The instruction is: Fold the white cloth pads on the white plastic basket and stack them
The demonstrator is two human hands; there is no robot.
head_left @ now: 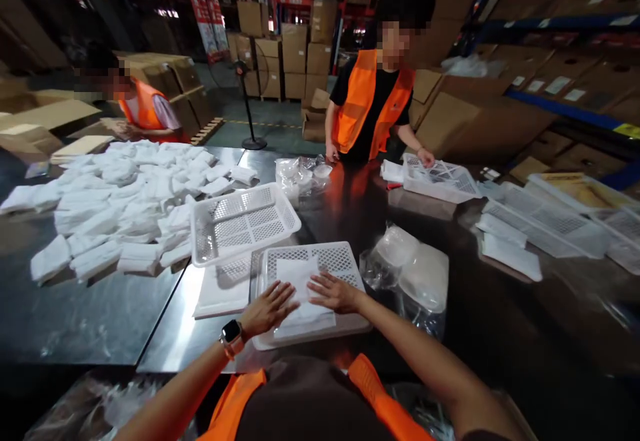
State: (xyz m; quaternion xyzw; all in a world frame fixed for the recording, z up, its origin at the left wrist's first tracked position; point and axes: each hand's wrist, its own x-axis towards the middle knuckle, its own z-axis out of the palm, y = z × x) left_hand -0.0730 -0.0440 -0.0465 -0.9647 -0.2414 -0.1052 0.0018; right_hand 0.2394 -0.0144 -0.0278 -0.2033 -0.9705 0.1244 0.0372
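Here at the near edge of the metal tabletop (110, 327), all eyes on the white lattice basket (345, 257), directly in front of the wearer's body, with a white sheet (295, 271) lying over its middle. The left hand (270, 309) is open, fingers spread, reaching in over the sheet's left side; the right hand (337, 293) mirrors it from the other side, palm down, fingers loose and apart. Neither closes around anything! How hard they press, I can't tell from up here, nor whether that basket stands upright or upturned.

Now, the handling. The basket looks like thin moulded plastic: light, I'd judge, fairly stiff, perhaps with a little flex across the mesh, and a touch slippery on that shiny top. Best hold, surely, is one hand at each short side, thumbs over the edge, fingers beneath. The sheet is another matter: thin, soft-looking, likely to crease or slide, so a flat palm or a gentle pinch at a corner suits it better than a grab. Paper or cloth? Too washed out to say.

Just beyond to the left sits a second lattice basket (245, 219), with a heap of folded white cloths (120, 194) beside it; clear-wrapped packages (425, 274) lie to the right.
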